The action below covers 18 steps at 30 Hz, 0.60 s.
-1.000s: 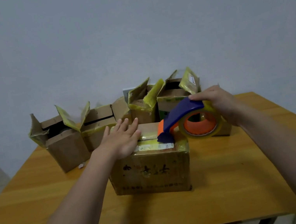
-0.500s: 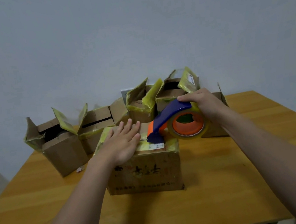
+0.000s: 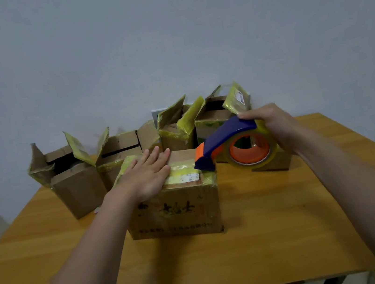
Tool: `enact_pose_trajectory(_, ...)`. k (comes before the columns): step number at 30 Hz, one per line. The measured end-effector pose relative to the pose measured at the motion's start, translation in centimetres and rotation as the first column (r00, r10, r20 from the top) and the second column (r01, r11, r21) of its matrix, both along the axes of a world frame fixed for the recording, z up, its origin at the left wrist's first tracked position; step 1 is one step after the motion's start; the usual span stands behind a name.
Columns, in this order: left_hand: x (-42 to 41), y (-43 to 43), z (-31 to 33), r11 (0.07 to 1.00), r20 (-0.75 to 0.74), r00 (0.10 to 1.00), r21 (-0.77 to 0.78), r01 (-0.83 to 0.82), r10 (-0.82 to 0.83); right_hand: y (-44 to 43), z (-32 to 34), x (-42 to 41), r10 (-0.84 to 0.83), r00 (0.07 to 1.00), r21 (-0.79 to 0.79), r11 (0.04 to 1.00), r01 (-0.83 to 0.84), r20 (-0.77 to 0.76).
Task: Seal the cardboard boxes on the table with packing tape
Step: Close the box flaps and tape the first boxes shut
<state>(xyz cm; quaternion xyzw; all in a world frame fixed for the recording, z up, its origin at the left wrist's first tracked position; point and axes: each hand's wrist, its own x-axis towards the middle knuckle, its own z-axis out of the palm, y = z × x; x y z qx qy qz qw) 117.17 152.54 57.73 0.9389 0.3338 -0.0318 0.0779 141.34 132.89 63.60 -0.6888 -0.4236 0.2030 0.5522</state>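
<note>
Wooden table (image 3: 270,239), as I view it: a closed cardboard box (image 3: 175,212) stands mid-table; open-flapped boxes (image 3: 78,188) stand in a row along the far edge.

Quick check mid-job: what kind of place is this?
Likely a makeshift packing spot in a plain room: a wooden table against a white wall, open boxes lined along it, and a tape dispenser in the right hand.
</note>
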Motion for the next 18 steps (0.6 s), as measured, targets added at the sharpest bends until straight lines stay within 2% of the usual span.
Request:
enact_pose_trajectory(4,0.9,-1.0,1.3,0.998,0.02,0.998,-0.002,-0.066,0.066,-0.3,-0.6,-0.3,-0.024,0.999,-0.001,1.0,0.024,0.033)
enact_pose_trajectory(6,2.0,-2.1,1.7,0.998,0.094,0.994,0.014,-0.053,0.051,-0.4,-0.7,-0.3,-0.029,0.999,-0.004,1.0,0.029,0.027)
enact_pose_trajectory(9,3.7,-3.8,1.0,0.997,0.215,0.977,-0.068,0.02,-0.005,-0.6,-0.5,-0.3,-0.017,1.0,-0.008,1.0,0.017,0.021)
enact_pose_trajectory(18,4.1,-3.3,-0.3,0.997,0.119,0.991,-0.045,0.061,-0.055,-1.0,-0.2,0.4,0.033,0.999,-0.032,0.999,-0.033,-0.014)
